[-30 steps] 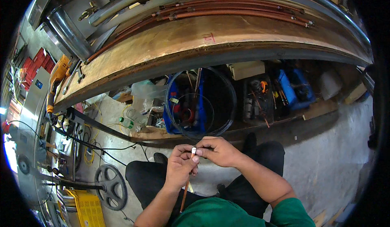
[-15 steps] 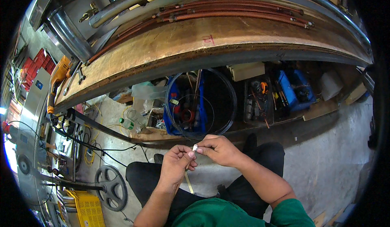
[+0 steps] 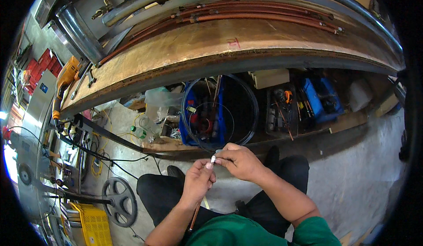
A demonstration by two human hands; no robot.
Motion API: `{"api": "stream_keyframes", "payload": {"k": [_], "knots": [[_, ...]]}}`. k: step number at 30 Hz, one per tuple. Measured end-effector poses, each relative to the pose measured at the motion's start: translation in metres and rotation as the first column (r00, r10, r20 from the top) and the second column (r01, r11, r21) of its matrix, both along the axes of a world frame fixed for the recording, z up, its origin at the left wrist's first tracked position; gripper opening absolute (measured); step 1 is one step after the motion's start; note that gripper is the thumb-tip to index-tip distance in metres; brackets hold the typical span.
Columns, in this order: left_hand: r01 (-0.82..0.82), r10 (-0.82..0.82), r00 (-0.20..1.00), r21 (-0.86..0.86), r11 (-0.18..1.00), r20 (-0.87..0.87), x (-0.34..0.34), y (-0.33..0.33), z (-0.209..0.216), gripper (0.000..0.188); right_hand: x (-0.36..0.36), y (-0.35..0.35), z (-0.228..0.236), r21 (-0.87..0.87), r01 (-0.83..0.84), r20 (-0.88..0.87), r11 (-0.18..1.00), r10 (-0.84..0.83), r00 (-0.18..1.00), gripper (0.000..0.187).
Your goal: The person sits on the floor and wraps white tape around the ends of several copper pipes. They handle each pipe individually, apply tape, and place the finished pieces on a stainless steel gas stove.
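My two hands meet in front of my lap. My left hand (image 3: pixel 198 180) is closed round a thin copper-coloured rod (image 3: pixel 194 216), whose lower end shows beside my left forearm. A small white piece (image 3: pixel 213 159), like a bit of tape, sits at the fingertips where both hands come together. My right hand (image 3: pixel 240 161) pinches this white piece between thumb and fingers. Whether the piece is wrapped on the rod's upper end is hidden by the fingers. Below my left hand, a narrow pale strip (image 3: pixel 206 203) shows between my legs.
Ahead stands a wooden workbench (image 3: pixel 176 48) bearing copper tubes (image 3: pixel 264 16); an orange power tool (image 3: pixel 67 76) lies at its left end. The lower shelf holds a clear coil (image 3: pixel 255 114) and a blue bin (image 3: pixel 317 100). A yellow crate (image 3: pixel 94 226) and a black handwheel (image 3: pixel 120 202) are left.
My left hand has turned a little, and the copper-coloured rod now shows beside the forearm. My right hand stays at the white piece. The view has shifted slightly.
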State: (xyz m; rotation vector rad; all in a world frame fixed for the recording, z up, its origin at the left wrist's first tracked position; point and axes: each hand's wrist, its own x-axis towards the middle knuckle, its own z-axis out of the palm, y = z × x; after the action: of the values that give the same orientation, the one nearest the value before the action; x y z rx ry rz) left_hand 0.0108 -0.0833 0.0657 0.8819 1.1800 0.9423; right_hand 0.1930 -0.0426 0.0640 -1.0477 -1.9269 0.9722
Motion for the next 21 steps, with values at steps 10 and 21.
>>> {"api": "stream_keyframes", "payload": {"k": [10,21], "knots": [[0.059,-0.060,0.998,0.046,0.997,0.035,-0.004,0.003,-0.005,0.026,0.001,0.003,-0.002,-0.063,-0.030,-0.114,0.998,0.022,0.993,0.023],[0.280,-0.119,0.846,-0.244,0.929,0.520,-0.017,0.007,-0.004,0.030,0.006,0.005,-0.004,-0.109,-0.098,-0.159,0.989,0.080,0.984,0.022]]}}
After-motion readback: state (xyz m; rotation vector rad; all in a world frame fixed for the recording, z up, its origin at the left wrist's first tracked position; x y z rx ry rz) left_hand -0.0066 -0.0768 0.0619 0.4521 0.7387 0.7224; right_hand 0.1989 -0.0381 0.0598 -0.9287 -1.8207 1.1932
